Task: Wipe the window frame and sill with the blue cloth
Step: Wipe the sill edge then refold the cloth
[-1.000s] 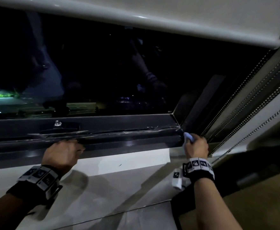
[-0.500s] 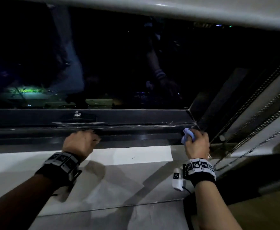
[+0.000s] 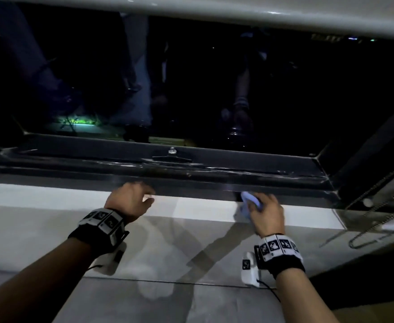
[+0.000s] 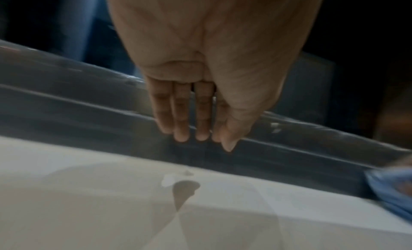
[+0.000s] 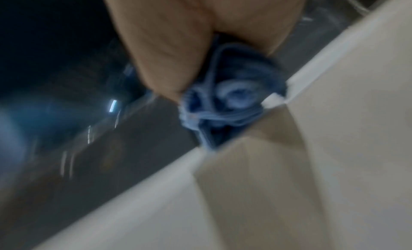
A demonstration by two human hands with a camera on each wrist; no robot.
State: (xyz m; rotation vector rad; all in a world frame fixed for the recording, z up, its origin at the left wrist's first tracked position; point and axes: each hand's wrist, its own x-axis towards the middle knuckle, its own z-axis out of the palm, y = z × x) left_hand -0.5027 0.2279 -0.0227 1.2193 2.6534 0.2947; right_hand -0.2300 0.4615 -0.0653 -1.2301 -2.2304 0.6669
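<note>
The dark window frame (image 3: 214,180) runs across the head view above the pale sill (image 3: 191,243). My right hand (image 3: 264,213) grips the bunched blue cloth (image 3: 249,201) and presses it where the frame's bottom rail meets the sill, left of the right corner. The right wrist view shows the cloth (image 5: 223,102) wadded under my fingers (image 5: 169,51) against the dark rail (image 5: 125,156). My left hand (image 3: 133,198) rests on the same rail further left, its straight fingers (image 4: 181,128) touching the frame (image 4: 78,104) and holding nothing. The cloth (image 4: 390,188) shows at that view's right edge.
A small metal latch knob (image 3: 172,150) sits on the frame's upper rail. Bead chains (image 3: 378,190) hang at the right, and a chain loop (image 3: 368,241) lies on the sill. A white blind roll (image 3: 214,12) spans the top. The glass (image 3: 191,78) is dark with reflections.
My right hand has slid the cloth left along the bottom rail, away from the right corner. My left hand has shifted a little left of the latch knob.
</note>
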